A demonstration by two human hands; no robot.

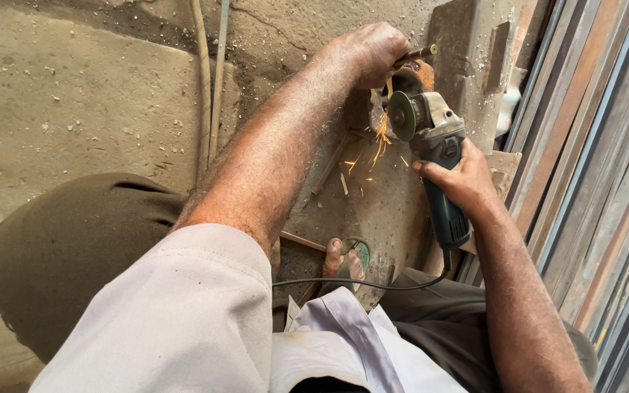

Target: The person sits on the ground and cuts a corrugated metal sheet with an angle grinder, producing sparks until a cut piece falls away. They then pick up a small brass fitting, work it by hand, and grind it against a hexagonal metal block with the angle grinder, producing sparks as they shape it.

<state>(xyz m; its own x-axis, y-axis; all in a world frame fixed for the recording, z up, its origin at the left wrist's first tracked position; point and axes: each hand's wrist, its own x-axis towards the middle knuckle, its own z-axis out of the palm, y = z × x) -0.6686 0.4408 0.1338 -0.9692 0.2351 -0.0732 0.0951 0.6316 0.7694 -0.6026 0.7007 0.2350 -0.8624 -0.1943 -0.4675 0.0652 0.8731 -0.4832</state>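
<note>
Workpiece, a small metal rod, sits at 1 o'clock, pinched in my clenched left hand. At 3 o'clock my right hand grips the angle grinder, disc throwing sparks. Grinding underway by my judgement; how much remains, cannot tell.

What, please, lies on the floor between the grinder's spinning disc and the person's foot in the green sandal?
In the head view, orange sparks fall from the disc onto a dusty metal plate; a few short metal offcuts lie there before the foot.
</note>
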